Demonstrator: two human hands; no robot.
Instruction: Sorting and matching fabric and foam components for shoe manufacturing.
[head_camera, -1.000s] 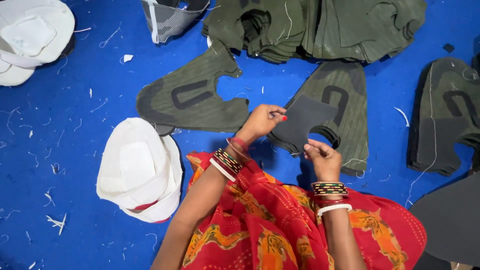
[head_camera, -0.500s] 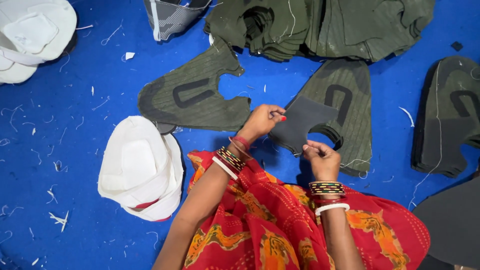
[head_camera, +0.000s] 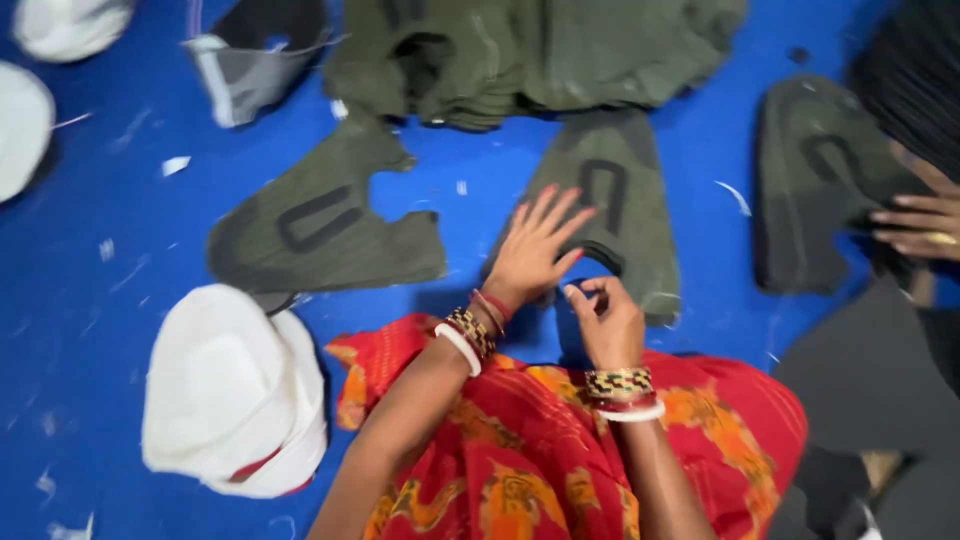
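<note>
Left hand (head_camera: 535, 250) lies flat, fingers spread, on the olive piece (head_camera: 610, 200); right hand (head_camera: 605, 320) pinches its near edge.

Single head cam, looks steeply down, close range: blue floor (head_camera: 90, 260) fills the frame, wearer's lap at bottom centre. No second view.
</note>
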